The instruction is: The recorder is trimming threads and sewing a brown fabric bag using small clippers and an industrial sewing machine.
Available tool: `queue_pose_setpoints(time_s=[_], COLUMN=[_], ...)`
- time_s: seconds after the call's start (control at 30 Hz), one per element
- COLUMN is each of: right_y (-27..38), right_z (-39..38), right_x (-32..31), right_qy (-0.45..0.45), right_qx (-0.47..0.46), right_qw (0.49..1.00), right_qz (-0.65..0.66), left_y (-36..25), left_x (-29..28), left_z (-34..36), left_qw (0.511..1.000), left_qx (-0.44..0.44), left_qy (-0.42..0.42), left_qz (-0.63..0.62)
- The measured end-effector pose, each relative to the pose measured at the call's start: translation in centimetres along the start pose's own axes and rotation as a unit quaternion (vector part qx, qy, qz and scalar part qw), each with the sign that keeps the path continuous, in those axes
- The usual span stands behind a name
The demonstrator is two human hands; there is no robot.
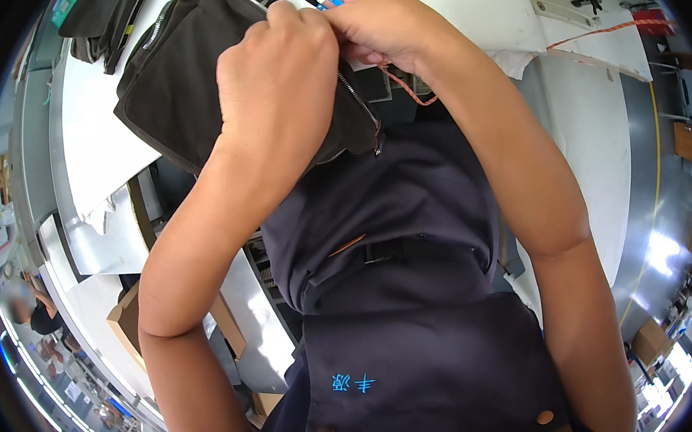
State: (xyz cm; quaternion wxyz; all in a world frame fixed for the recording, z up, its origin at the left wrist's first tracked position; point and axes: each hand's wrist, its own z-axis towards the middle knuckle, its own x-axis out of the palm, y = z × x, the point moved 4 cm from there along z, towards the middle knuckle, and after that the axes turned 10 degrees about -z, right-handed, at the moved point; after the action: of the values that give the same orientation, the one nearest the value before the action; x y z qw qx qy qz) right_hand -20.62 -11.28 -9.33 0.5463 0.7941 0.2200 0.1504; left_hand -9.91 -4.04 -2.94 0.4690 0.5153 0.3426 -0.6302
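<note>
One white desk (87, 138) carries the dark bag (183, 84), seemingly assembled with zips fitted; what remains to do on it does not show. A second dark bag (108, 7), cut off above, lies beside it. The left hand (280, 67) covers the bag's edge, fingers curled, tips hidden, grip impossible to tell; the right hand's (376, 17) fingers close around blue-handled snips (330, 2), partly hidden, above an orange cord (411, 90).
</note>
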Motion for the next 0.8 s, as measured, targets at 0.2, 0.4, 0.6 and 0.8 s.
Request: queue_pose_setpoints(time_s=[0.2, 0.4, 0.6, 0.8], right_y=[0.3, 0.6, 1.1, 0.9], right_z=[-0.1, -0.6, -1.2, -1.3], right_x=[-0.2, 0.0, 0.2, -0.2], right_qy=[0.003, -0.008, 0.007, 0.012], right_qx=[-0.005, -0.002, -0.008, -0.006], right_qw=[1.0, 1.0, 0.999, 0.999], right_qz=[0.01, -0.021, -0.043, -0.029], left_y=[0.8, 1.8, 3.2, 7.0], left_x=[0.8, 1.9, 1.2, -0.4], left_z=[-0.5, -1.1, -1.9, -4.6], left_qw=[0.997, 0.969, 0.941, 0.862], left_qx=[-0.039, -0.126, -0.133, -0.231], left_qy=[-0.032, -0.106, -0.163, -0.221], left_qz=[-0.06, -0.185, -0.265, -0.394])
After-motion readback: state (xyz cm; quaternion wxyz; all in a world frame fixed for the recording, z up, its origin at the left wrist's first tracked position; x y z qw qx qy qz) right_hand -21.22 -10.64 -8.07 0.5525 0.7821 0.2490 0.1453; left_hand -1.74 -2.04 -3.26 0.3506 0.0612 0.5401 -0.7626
